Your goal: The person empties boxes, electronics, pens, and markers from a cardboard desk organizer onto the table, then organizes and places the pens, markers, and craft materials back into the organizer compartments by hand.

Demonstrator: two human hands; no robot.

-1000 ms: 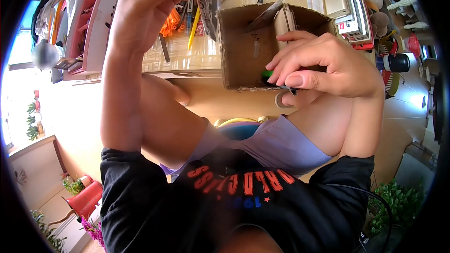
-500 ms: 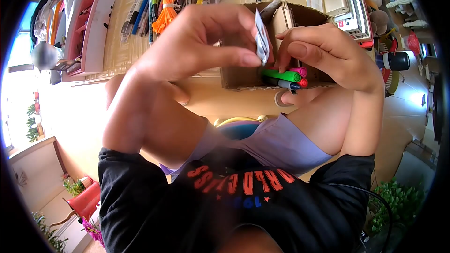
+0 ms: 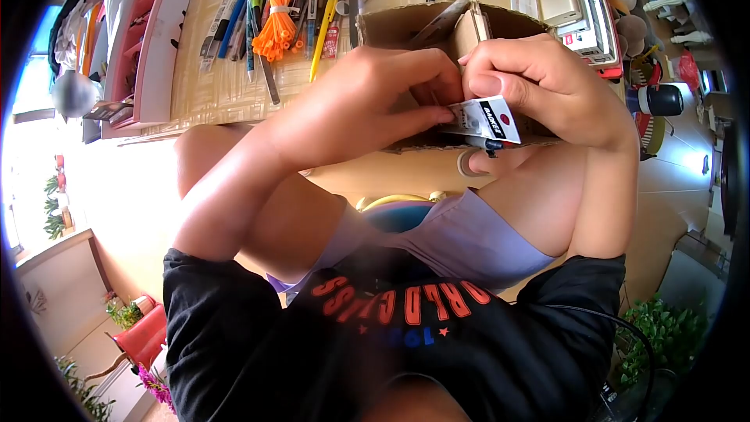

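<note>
My left hand [image 3: 383,101] is closed on a small white packet [image 3: 486,119] with a black printed label, pinching its left end between thumb and fingers. The packet lies tilted over the near side of an open cardboard box [image 3: 406,17]. My right hand [image 3: 543,82] is over the box's right part, its fingers curled and thumb against them, close to the cardboard divider [image 3: 472,30]. Whether it grips something is hidden. The dark tip of a marker [image 3: 491,145] pokes out below the packet; the other markers there are covered.
Left of the box lie an orange bundle of ties [image 3: 276,16], a yellow pencil [image 3: 322,43] and several pens [image 3: 226,27]. A pink organizer [image 3: 148,47] stands at the table's left edge. Stacked white boxes [image 3: 586,23] and a black-capped bottle [image 3: 660,101] are at right.
My left hand has moved down and right, and the packet has turned from edge-on to face up, now covering the green and pink markers. My right hand has shifted only slightly.
</note>
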